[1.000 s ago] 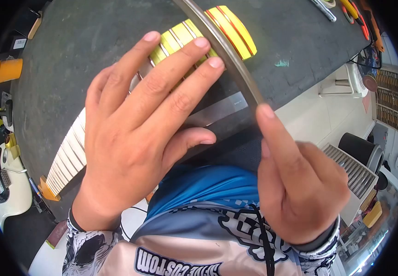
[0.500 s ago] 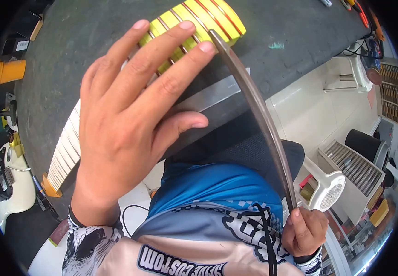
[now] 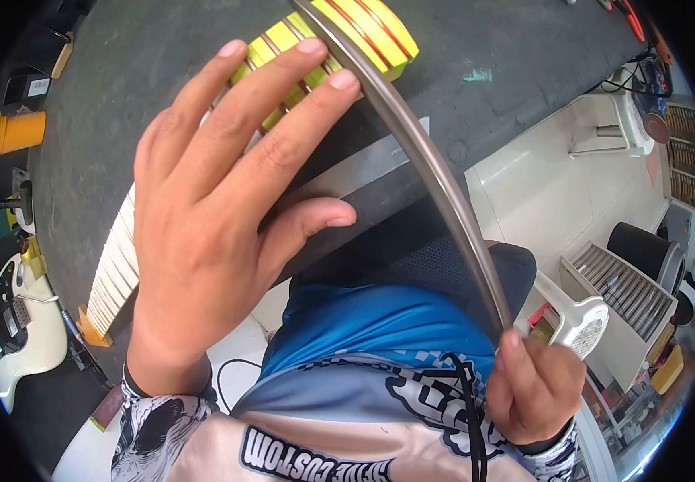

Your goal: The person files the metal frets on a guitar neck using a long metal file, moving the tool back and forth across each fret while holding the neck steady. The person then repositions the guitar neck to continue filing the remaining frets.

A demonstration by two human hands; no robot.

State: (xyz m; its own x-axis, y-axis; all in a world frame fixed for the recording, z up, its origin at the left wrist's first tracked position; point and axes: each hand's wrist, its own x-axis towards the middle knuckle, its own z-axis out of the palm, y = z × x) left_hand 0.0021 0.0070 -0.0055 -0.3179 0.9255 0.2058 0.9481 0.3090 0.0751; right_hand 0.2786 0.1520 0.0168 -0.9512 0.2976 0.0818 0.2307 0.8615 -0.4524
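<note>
My left hand lies palm down with its fingers spread over a guitar neck. Metal frets cross the neck, and yellow tape covers its far end between them. My right hand is closed round the near end of a long, dark metal file. The file slants up to the left, and its far part lies over the yellow-taped frets just beyond my left fingertips. A flat metal ruler lies partly under my left hand near the table's edge.
The dark table has an orange container by its left side. A white guitar body is at the far left. On the right are a white stool and a tray of metal tools. A wooden block touches the neck's near end.
My right hand moved down and back with the file, then a little forward again, so the file's tip reaches farther across the frets. My left hand and the neck shifted slightly left in view.
</note>
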